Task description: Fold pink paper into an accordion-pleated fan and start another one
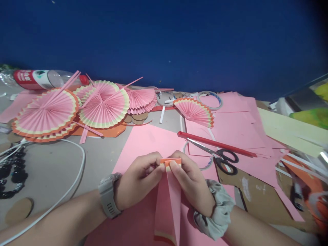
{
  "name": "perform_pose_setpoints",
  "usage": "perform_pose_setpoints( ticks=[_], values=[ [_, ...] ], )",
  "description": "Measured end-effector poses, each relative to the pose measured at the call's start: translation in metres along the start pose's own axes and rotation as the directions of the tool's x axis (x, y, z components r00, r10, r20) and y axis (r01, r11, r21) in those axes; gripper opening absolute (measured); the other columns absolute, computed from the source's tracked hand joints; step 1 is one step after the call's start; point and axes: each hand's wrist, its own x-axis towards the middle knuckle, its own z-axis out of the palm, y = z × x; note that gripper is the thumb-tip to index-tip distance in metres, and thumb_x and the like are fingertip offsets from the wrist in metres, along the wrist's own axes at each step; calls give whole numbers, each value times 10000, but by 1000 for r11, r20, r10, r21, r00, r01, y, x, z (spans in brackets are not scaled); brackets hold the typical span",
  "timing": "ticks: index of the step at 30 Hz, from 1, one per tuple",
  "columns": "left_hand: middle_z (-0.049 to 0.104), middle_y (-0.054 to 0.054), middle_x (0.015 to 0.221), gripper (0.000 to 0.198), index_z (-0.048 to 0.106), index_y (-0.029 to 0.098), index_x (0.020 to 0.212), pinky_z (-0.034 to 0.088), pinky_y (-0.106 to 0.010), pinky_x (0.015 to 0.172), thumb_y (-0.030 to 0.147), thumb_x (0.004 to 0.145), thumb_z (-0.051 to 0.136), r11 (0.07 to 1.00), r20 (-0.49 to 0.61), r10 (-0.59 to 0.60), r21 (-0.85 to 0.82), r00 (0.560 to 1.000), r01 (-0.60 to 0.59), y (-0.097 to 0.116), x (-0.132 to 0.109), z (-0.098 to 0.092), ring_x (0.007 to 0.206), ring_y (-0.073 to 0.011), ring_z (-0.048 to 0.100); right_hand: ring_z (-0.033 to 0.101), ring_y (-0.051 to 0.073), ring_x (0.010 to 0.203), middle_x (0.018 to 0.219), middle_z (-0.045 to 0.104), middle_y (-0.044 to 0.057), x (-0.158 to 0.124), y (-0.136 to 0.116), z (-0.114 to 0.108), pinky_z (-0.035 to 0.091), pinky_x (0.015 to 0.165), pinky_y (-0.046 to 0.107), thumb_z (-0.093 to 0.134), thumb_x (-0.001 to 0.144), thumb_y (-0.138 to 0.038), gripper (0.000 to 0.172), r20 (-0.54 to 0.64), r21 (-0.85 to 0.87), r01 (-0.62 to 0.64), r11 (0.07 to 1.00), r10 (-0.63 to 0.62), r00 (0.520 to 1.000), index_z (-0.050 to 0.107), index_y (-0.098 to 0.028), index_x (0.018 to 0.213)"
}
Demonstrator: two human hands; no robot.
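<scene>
Between my two hands is a folded strip of pink paper (167, 201) with orange and cream bands along its ends. My left hand (142, 179), with a grey watch at the wrist, pinches the left side of its top edge. On the right side, my right hand (191, 182) presses the fold with its thumb in front; a pale green scrunchie (217, 208) circles that wrist. The strip's lower end hangs toward me above a flat pink sheet (143, 140). Black-handled scissors (215, 152) lie partly open just beyond my right hand, beside a red stick (217, 141).
Pleated paper fans (46, 112) lie at the left and back, with a half-open fan (194, 112) behind my hands. A plastic bottle (43, 79) lies back left. A white cable (82, 164) curves past my left arm. Tape rolls (210, 99), pink sheets (225, 123) and cardboard (253, 191) crowd the right.
</scene>
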Motion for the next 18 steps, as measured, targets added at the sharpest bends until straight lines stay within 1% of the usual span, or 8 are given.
perform_pose_setpoints(
  ticks=[2,4,6,8,10,12,16,18],
  values=[
    [432,21,688,242,492,156,730,327,-227,584,281,916,401,1000,-8,-1,-24,1000,1,0,0,0,623,-99,379,367,110,598,666,397,-26,0,1,0,306,535,240,416,905,-418,282,-1,-17,10,1000,-10,1000,445,-200,728],
    [410,31,663,242,477,159,713,324,-219,568,275,913,406,996,5,-36,-87,999,37,0,0,0,597,-91,366,353,106,587,652,375,-33,0,0,0,300,530,238,421,906,-405,279,2,-27,20,999,-20,1000,421,-203,713],
    [391,46,628,259,457,163,699,315,-204,527,299,915,411,975,48,-98,-197,994,105,-1,0,-1,550,-77,359,339,100,574,642,356,-39,0,-1,0,295,522,234,419,910,-387,280,7,-28,24,999,-23,1000,401,-204,699],
    [377,59,591,282,441,165,692,302,-189,483,331,919,410,932,109,-150,-316,983,177,-1,0,-1,500,-63,355,330,95,564,639,350,-42,1,-3,0,291,514,230,417,911,-371,280,15,-23,29,999,-29,999,397,-201,689],
    [374,64,568,300,430,164,681,294,-180,454,344,920,409,899,156,-170,-381,973,218,0,-1,-1,469,-54,357,329,93,557,637,353,-42,1,-4,-1,291,511,229,421,908,-366,283,22,-16,44,999,-43,999,404,-198,680],
    [375,60,575,306,428,158,669,300,-175,451,335,919,415,904,157,-157,-375,975,206,0,-1,-1,472,-50,359,334,93,558,634,361,-42,1,-5,-1,296,513,227,429,902,-368,285,22,-2,49,999,-49,999,412,-196,675],
    [398,45,624,269,441,151,692,329,-178,481,312,907,445,950,94,-88,-293,992,112,1,0,0,513,-52,383,318,92,548,620,347,-46,1,-7,0,288,499,223,434,896,-398,308,-4,59,-4,998,4,1000,397,-199,664],
    [412,48,613,239,436,158,724,325,-178,469,313,904,451,948,105,-75,-301,992,104,0,0,0,496,-52,401,311,91,544,619,341,-47,0,-8,0,284,495,223,426,900,-409,316,-7,77,-18,997,18,1000,389,-200,665]
  ],
)
